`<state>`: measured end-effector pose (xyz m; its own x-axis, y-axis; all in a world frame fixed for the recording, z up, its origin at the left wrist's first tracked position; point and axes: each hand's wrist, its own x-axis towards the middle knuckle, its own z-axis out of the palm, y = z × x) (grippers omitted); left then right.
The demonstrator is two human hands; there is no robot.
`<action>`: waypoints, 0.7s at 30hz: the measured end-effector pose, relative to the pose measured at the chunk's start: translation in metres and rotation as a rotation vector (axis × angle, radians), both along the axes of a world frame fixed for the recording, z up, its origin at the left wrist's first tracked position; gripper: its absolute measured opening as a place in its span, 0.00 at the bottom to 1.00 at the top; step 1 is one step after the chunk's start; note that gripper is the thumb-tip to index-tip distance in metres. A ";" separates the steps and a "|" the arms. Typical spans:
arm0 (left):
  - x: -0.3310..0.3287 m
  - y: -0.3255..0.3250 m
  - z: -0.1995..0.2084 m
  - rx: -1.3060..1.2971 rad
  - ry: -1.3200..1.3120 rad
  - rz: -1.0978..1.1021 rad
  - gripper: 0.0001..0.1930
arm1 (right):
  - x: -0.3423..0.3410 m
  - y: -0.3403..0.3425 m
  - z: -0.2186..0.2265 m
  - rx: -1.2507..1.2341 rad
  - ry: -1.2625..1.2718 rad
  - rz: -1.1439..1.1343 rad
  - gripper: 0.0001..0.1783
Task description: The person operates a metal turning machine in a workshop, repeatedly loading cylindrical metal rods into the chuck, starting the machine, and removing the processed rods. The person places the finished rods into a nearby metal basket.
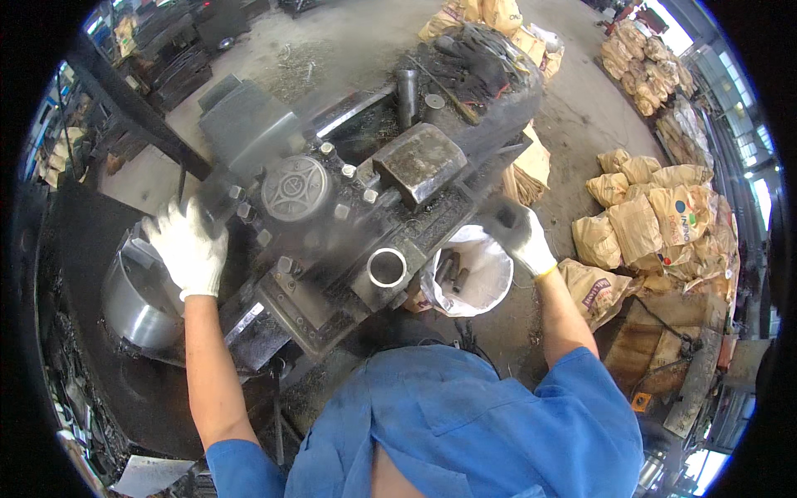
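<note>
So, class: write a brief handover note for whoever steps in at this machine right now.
Left hand: white glove, resting on the machine at its left edge, fingers bent over a dark part.
Right hand: gloved, blurred, at the machine's right edge above the open white sack of dark metal pieces; whether it holds one, cannot tell.
Metal ring sits in the front fixture.
Done or left: not readable here.

tan paper sacks point(643, 220), steel bucket point(137, 303), black gloves point(473, 58)
</note>
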<state>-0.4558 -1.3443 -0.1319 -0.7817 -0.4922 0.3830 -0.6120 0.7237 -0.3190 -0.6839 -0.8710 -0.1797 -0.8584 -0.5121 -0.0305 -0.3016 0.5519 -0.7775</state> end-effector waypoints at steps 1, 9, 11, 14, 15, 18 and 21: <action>0.000 0.001 0.003 0.001 -0.007 0.009 0.33 | 0.020 -0.034 0.058 -0.109 0.027 0.267 0.19; 0.007 -0.003 0.008 0.084 0.212 -0.161 0.33 | 0.066 -0.157 0.103 0.074 0.387 1.015 0.24; 0.023 0.005 0.009 0.042 0.324 -0.225 0.31 | 0.065 -0.164 0.151 -0.273 0.311 0.962 0.22; 0.075 0.048 0.001 0.059 0.535 -0.263 0.33 | 0.026 -0.199 0.217 -0.270 0.284 1.065 0.33; 0.092 0.068 0.006 0.178 0.579 -0.269 0.35 | 0.006 -0.221 0.226 -0.181 0.449 1.147 0.35; 0.140 0.111 -0.021 0.241 0.645 -0.156 0.27 | -0.018 -0.312 0.205 0.295 0.928 1.032 0.23; 0.208 0.137 -0.101 0.648 0.740 0.110 0.12 | -0.036 -0.382 0.165 0.398 0.972 0.965 0.15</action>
